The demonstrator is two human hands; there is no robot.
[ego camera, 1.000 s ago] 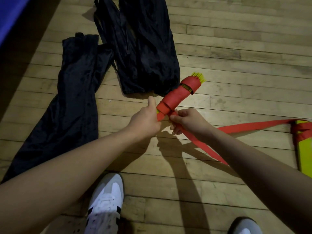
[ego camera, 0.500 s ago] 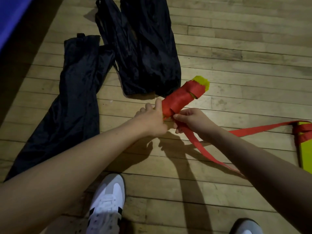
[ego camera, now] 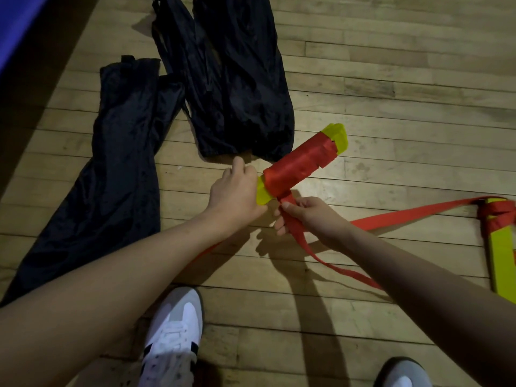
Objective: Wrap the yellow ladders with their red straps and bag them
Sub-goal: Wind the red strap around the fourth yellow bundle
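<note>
The left hand [ego camera: 237, 191] grips the near end of the strap-wound yellow ladder bundle [ego camera: 303, 163], left of the right hand [ego camera: 310, 216], which pinches the loose red strap [ego camera: 391, 219]. Two black fabric bags [ego camera: 237, 88] lie on the wooden plank floor [ego camera: 391, 93] beyond; a second yellow ladder [ego camera: 502, 255] lies far right.

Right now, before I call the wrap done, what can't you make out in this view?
- Left hand hides the near end of the bundle; head view.
- Right hand covers part of the strap; tension unclear.
- Strap's loose tail runs behind the right forearm.
- Second ladder is cut off by the right edge.
- Bags are too dark to find openings, and the far one is cut off at the top.
</note>
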